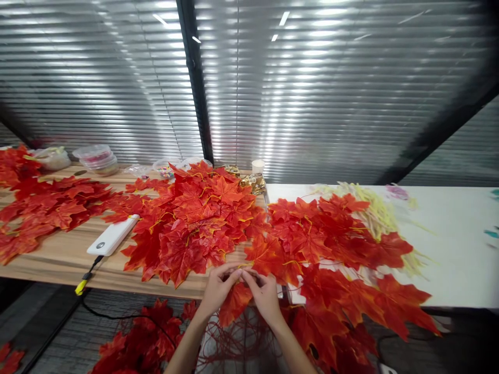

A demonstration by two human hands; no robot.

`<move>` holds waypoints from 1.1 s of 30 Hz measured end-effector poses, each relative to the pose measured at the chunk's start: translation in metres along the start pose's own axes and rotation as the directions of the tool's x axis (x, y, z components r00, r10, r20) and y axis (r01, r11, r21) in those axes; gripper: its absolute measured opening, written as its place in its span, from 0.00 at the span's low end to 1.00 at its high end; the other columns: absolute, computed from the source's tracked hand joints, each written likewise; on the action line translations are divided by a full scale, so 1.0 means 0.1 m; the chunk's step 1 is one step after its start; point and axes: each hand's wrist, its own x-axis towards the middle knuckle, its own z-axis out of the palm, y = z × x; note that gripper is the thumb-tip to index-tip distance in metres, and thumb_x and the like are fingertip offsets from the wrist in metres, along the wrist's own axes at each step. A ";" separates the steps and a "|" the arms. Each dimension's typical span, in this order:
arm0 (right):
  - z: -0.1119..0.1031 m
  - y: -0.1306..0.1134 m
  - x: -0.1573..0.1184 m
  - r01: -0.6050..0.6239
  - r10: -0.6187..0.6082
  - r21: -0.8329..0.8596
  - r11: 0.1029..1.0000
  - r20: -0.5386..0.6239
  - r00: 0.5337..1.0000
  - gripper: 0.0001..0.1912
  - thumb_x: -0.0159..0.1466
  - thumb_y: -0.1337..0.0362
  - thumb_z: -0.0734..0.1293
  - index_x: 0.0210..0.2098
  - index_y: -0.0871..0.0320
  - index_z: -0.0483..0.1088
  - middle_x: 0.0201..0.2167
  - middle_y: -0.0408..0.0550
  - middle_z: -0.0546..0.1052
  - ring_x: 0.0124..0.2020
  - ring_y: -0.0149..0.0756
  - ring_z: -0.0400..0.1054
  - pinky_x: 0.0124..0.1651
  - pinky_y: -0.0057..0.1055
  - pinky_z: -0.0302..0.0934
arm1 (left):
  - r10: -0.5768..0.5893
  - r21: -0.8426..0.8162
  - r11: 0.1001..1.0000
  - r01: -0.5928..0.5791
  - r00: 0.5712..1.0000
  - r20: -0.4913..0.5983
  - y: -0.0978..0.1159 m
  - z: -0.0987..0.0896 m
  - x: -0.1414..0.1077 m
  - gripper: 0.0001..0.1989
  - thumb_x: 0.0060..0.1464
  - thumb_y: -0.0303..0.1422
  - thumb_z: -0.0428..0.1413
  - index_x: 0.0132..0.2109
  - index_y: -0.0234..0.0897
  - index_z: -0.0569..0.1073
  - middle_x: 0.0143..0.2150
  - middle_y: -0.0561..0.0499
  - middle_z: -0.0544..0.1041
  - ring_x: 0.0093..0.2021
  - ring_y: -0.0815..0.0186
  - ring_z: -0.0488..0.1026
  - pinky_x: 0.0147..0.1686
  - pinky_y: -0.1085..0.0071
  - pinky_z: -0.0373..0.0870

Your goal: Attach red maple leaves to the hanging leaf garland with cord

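My left hand (219, 286) and my right hand (265, 295) meet at the table's front edge, thumbs and fingertips pinched close together. Between them a red-orange artificial maple leaf (235, 304) hangs down, its stem end at my fingers. What exactly lies between the fingertips is too small to make out. Just beyond my hands rises a big heap of artificial maple leaves (202, 223) with yellow stems. More leaves (307, 228) spread to the right, some hanging over the edge. Below my hands is a tangle of thin red cord (237, 337).
A white power bank (113, 236) with a black cable (80, 298) lies at left. Plastic tubs (97, 158), gold wrappers (255, 183) and a paper cup (258, 166) stand at the back. Pale yellow strips (374, 208) lie on the white table (460, 244). Leaves also lie lower down (144, 337).
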 end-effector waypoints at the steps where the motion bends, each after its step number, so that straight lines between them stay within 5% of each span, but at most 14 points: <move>1: 0.00 0.00 0.00 0.002 -0.002 0.001 1.000 0.000 1.000 0.15 0.60 0.57 0.63 0.32 0.61 0.76 0.24 0.49 0.75 0.27 0.36 0.69 0.35 0.29 0.65 | 0.002 0.002 1.000 -0.002 1.000 -0.004 0.00 0.00 0.00 0.12 0.51 0.36 0.55 0.40 0.33 0.75 0.32 0.47 0.79 0.30 0.64 0.74 0.34 0.69 0.71; 33: -0.01 0.05 -0.01 -0.007 0.006 -0.087 0.996 -0.021 1.000 0.15 0.59 0.56 0.64 0.27 0.60 0.75 0.22 0.49 0.74 0.26 0.36 0.67 0.33 0.28 0.63 | 0.007 0.023 1.000 -0.007 1.000 0.000 0.06 0.01 0.00 0.11 0.51 0.35 0.55 0.39 0.32 0.74 0.30 0.48 0.77 0.31 0.65 0.72 0.33 0.71 0.68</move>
